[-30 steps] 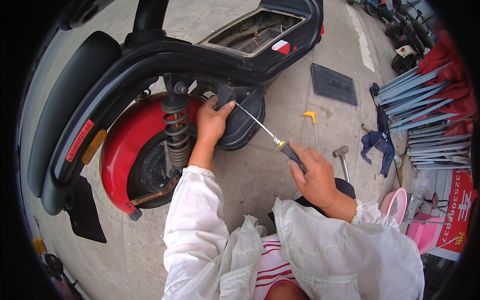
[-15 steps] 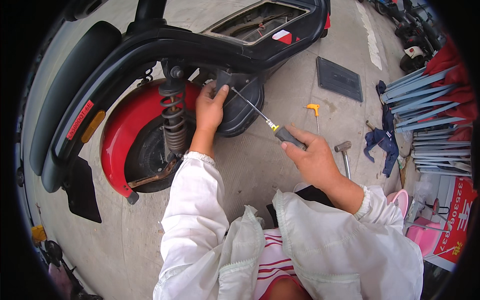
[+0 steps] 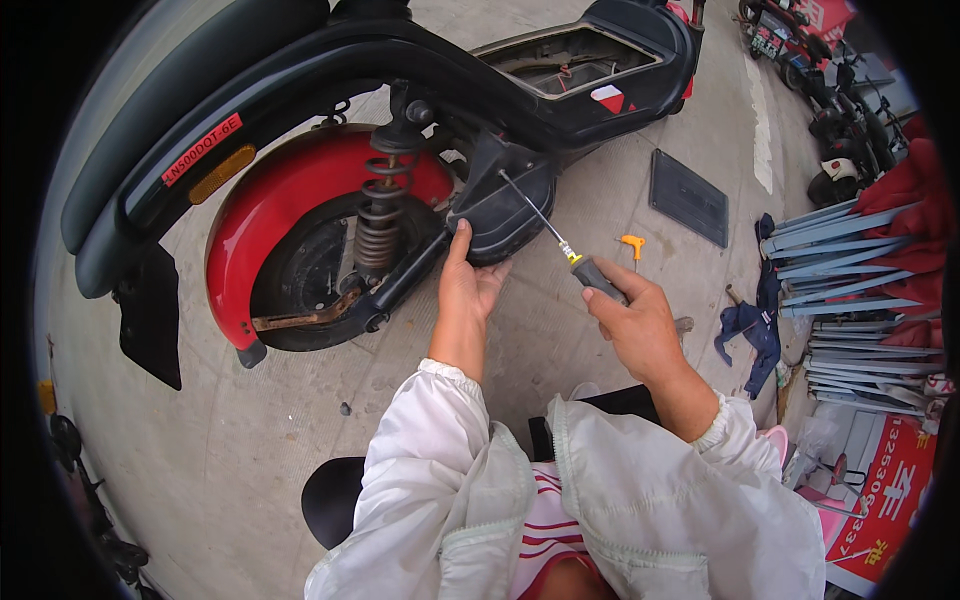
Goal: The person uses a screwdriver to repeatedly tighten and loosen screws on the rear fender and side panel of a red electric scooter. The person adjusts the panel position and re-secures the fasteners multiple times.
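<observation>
A scooter [image 3: 330, 70] with a black body stands in front of me, its red rear fender [image 3: 235, 225] and coil-spring shock absorber [image 3: 378, 230] facing my side. My left hand [image 3: 468, 305] cups the lower edge of a black plastic cover [image 3: 485, 225], thumb against its side and fingers partly hidden beneath. In my right hand [image 3: 640, 325] is a screwdriver [image 3: 567, 251] with a dark grey handle, gripped between thumb and fingers. Its long shaft slants up and left, and the tip meets the cover's upper part at a small hole or screw, too small to tell which.
Right of the scooter lie a flat black panel [image 3: 690, 198], an orange-handled tool [image 3: 633, 242] and a dark blue cloth [image 3: 752, 328]. My right hand partly hides a hammer head [image 3: 684, 324]. Folded metal frames with red fabric [image 3: 850, 255] and parked motorcycles [image 3: 830, 120] line the right side.
My left hand has left the cover's upper part near the screwdriver tip and now holds its lower edge. The screwdriver stays at the same spot. The view has shifted.
</observation>
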Demonstrator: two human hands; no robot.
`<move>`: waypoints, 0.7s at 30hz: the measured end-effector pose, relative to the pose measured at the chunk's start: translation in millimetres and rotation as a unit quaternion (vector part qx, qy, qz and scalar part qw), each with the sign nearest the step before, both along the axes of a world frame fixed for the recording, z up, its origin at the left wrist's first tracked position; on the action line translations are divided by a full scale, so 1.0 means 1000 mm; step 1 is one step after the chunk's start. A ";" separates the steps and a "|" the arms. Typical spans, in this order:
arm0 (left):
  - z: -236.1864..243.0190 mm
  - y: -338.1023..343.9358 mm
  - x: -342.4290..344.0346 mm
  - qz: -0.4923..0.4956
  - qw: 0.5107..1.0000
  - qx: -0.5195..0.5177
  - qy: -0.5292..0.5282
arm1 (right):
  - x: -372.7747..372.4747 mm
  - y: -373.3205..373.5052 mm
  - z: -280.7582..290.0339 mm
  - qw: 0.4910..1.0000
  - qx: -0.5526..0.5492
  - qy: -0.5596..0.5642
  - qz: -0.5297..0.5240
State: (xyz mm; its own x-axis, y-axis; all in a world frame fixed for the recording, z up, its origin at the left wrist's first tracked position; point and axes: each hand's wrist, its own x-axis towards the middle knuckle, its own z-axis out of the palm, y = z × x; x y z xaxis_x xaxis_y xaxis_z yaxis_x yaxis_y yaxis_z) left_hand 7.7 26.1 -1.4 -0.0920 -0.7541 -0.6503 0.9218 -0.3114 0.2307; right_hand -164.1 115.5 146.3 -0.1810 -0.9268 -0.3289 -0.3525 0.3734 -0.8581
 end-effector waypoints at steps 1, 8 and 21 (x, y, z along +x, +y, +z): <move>-0.005 -0.003 0.003 0.008 0.999 -0.022 0.024 | 0.002 0.000 -0.001 1.000 -0.009 0.012 0.007; 0.003 -0.007 -0.007 0.033 0.997 -0.005 -0.069 | 0.004 0.003 -0.001 0.976 -0.085 0.198 0.021; 0.012 -0.002 -0.006 0.037 0.997 -0.012 -0.059 | -0.050 -0.017 -0.016 0.802 0.316 -0.496 -0.106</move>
State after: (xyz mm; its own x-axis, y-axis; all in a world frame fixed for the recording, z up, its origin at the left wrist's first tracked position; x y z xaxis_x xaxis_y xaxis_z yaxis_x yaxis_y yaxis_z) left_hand 1.8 24.3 10.7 0.0407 -0.7712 -0.6353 0.9076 -0.2373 0.3462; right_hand -214.3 98.2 130.8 0.3281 -0.5004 -0.8012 0.5148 0.8059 -0.2925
